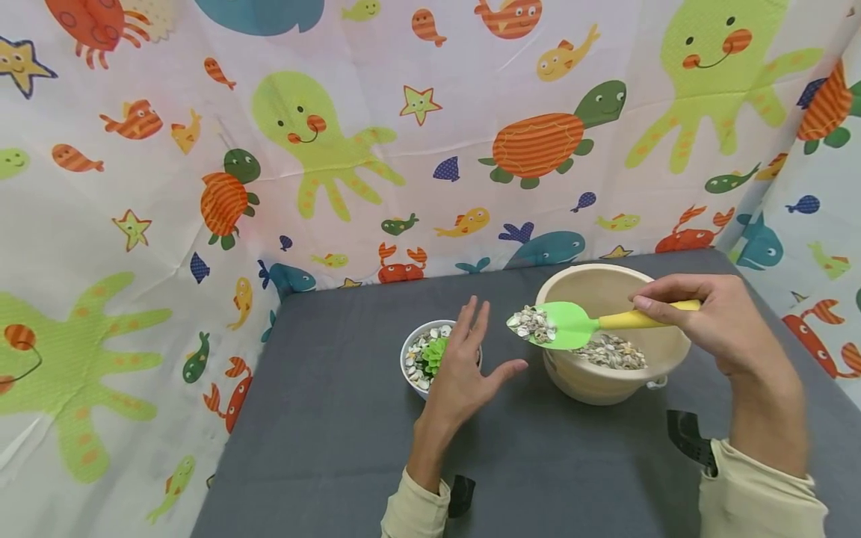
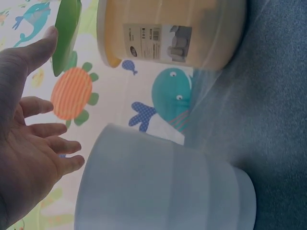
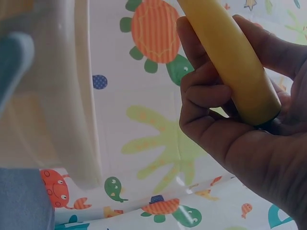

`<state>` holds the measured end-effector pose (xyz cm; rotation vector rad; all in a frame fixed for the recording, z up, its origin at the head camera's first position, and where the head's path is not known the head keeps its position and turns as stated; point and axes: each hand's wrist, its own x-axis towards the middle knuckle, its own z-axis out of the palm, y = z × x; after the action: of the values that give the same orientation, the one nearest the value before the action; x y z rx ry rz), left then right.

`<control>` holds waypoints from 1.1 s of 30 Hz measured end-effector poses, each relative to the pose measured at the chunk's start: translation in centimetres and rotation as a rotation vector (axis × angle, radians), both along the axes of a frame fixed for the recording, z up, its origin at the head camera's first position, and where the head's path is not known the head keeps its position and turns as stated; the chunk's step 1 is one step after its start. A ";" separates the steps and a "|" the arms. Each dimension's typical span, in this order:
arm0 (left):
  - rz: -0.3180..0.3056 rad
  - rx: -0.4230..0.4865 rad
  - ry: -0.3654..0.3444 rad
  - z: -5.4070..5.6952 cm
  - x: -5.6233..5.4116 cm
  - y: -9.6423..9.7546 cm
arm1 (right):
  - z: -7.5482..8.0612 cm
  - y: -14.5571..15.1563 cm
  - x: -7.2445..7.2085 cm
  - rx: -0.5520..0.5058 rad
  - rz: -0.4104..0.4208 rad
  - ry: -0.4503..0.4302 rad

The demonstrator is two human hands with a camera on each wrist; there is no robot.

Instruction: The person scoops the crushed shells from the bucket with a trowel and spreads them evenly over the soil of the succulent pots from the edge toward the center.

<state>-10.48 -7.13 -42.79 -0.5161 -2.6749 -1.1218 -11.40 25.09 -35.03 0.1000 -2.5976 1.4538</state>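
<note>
A green trowel (image 1: 572, 326) with a yellow handle (image 3: 230, 57) is gripped by my right hand (image 1: 713, 317). Small pale stones and shell bits (image 1: 531, 324) lie heaped on its blade, above the left rim of a cream bucket (image 1: 585, 385). More of these pieces (image 1: 612, 351) sit inside that bucket. My left hand (image 1: 460, 370) hovers over the right side of a white pot (image 1: 406, 359), its fingers spread and holding nothing. In the pot a green succulent (image 1: 433, 355) stands among pale stones, partly hidden by the hand. The left wrist view shows the pot's smooth side (image 2: 163, 187).
Both containers stand on a dark grey cloth surface (image 1: 323, 418). Behind and at the sides hangs a white curtain (image 1: 377, 164) printed with sea animals. A label (image 2: 156, 43) is stuck on the bucket's side. Dark straps show near both wrists.
</note>
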 end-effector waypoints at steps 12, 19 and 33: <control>0.028 0.022 -0.014 -0.7 0.2 -1.1 | -0.4 -1.2 -0.4 0.006 0.020 -0.006; 0.029 0.033 -0.011 -0.9 0.4 -1.4 | -0.7 -2.1 -0.4 0.019 0.017 -0.042; 0.091 0.044 0.012 -1.4 0.5 -2.9 | -0.5 -4.6 -0.9 0.025 0.077 -0.033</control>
<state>-10.01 -10.06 -44.16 -0.3888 -2.6286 -1.1453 -12.31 20.53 -35.58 0.1832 -2.6665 1.4596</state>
